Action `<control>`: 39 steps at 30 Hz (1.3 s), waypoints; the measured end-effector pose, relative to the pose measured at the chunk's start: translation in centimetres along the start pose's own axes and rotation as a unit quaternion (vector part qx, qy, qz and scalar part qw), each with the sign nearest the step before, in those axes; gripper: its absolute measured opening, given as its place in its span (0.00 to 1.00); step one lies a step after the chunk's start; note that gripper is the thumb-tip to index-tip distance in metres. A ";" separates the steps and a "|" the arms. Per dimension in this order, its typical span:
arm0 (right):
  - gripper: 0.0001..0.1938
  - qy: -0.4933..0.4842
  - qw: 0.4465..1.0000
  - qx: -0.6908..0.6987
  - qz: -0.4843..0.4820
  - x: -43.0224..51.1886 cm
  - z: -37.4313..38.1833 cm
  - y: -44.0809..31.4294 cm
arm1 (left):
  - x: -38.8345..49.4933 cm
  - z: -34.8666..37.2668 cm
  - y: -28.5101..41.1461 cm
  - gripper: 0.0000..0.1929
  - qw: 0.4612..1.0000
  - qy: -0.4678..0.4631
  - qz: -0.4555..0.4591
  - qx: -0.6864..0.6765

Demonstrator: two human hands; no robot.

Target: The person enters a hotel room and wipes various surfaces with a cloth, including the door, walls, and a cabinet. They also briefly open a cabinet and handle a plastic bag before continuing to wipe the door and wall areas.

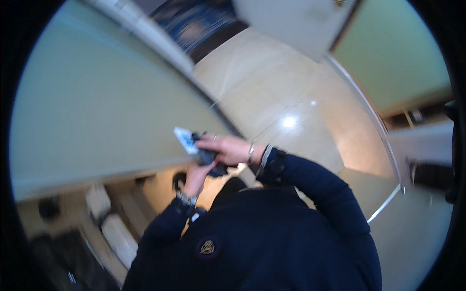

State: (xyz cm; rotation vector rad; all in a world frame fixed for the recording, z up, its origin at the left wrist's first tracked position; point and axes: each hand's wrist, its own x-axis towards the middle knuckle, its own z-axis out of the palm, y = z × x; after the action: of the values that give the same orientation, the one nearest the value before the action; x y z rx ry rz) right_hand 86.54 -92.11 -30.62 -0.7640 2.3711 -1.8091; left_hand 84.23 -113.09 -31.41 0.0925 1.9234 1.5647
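Note:
Both hands meet in front of my chest, around a dark, crumpled item [207, 156] that looks like cloth or soft plastic; blur hides what it is. My right hand [229, 148] lies over it with the fingers bent onto it. From below, my left hand [196, 177] pinches its lower side near the right thumb. A flat white card or packet with blue marks [185, 140] sticks out beyond the right fingertips, and I cannot tell whether it is joined to the dark item.
A large pale green panel or tabletop [102, 102] fills the left. Below it are blurred boxes [118, 236] and a dark bag-like thing [69, 258]. Glossy beige floor tiles [276, 87] run ahead. A white door or panel [295, 25] and another greenish panel [393, 58] stand beyond.

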 end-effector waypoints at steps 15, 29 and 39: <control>0.30 -0.238 0.970 -0.037 -0.007 5.5 -6.2 1.3 | -2.0 6.3 1.8 0.31 0.970 0.236 0.006 -0.061; 0.20 -0.370 0.908 -0.040 -0.192 11.8 -7.7 3.1 | -1.4 11.5 4.8 0.27 0.809 0.464 -0.068 -0.354; 0.26 -0.189 0.892 0.109 -0.395 25.3 -13.8 -3.3 | 0.4 16.1 17.5 0.15 0.623 0.754 0.167 -0.127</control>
State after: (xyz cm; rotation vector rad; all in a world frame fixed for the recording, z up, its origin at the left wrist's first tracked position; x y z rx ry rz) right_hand 60.81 -91.07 -17.21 -2.0306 1.6648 -1.8389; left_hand 86.37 -94.24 -17.14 -1.5726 2.8149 2.4778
